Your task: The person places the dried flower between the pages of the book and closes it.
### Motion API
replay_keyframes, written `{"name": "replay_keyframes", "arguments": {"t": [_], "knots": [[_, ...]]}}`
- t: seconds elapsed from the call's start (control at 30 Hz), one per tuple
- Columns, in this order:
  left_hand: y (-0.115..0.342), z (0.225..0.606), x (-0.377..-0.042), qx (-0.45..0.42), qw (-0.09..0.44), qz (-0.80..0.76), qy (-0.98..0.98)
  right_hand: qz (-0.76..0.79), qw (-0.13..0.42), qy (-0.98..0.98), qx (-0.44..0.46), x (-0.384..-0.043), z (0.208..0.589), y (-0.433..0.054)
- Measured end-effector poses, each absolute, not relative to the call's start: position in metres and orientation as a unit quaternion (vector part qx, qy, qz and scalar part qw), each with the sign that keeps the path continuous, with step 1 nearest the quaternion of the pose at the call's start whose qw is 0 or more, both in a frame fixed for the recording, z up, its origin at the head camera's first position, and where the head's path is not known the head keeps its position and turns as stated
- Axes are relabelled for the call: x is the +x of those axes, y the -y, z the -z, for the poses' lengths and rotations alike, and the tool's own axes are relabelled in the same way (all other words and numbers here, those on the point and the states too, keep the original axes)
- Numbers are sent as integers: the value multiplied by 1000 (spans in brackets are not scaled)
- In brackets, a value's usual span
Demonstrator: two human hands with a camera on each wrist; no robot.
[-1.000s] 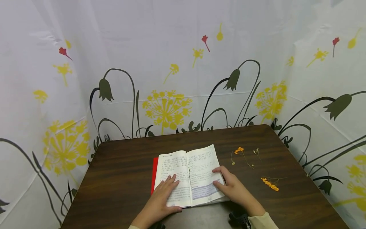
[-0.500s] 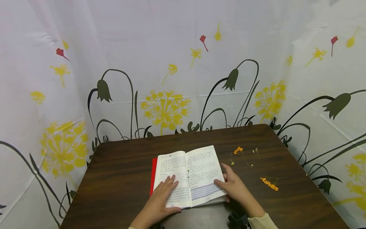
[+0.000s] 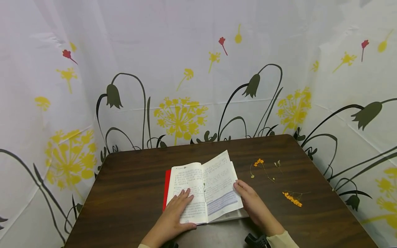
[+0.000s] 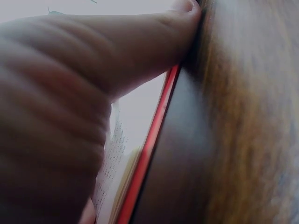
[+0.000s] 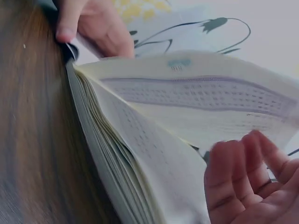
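An open book with printed pages lies on the table, a red cover edge showing at its left. My left hand rests flat on the left page, fingers spread, its thumb along the book's lower edge. At the other side, my right hand pinches the outer edge of the right page, which is raised off the stack. From the right wrist view, the lifted page bends up with a purple text band, above the page block. My right fingers are behind it; the thumb is hidden there.
On the dark wooden table, to the right of the book, lie an orange flower sprig, another orange sprig and a small pale sprig. A flower-printed curtain hangs behind the table.
My right hand has gone from touching the right page, through gripping the book's right edge, to holding one page up off the others. The left hand stays in place.
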State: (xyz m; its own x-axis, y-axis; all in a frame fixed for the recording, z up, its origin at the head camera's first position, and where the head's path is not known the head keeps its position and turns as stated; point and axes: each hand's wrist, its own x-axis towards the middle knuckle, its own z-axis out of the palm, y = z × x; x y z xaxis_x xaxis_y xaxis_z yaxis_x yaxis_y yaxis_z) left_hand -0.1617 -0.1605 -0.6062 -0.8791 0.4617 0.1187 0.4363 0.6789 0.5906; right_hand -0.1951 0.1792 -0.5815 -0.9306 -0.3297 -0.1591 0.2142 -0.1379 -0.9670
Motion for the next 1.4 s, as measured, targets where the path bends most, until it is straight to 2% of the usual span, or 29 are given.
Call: {"name": "replay_keyframes", "arguments": {"t": [0.1,0.2,0.43,0.63,0.77,1.07,1.4], "knots": [[161,607,-160,254,1,-314,-915,783,185,-589,-77,-194,586,-176],[161,607,-156,252,6,-316,-915,795,195,-563,-117,-192,593,-173],[160,608,-153,254,11,-312,-915,717,225,-630,-196,-185,605,-160],[161,608,-156,272,-20,-314,-909,597,186,-732,-270,-178,600,-154],[161,608,-157,277,-27,-314,-908,556,167,-765,-278,-175,597,-153],[162,604,-158,254,14,-312,-915,518,156,-789,-292,-175,596,-150],[161,610,-161,265,-9,-304,-915,459,133,-819,-317,-172,592,-148]]}}
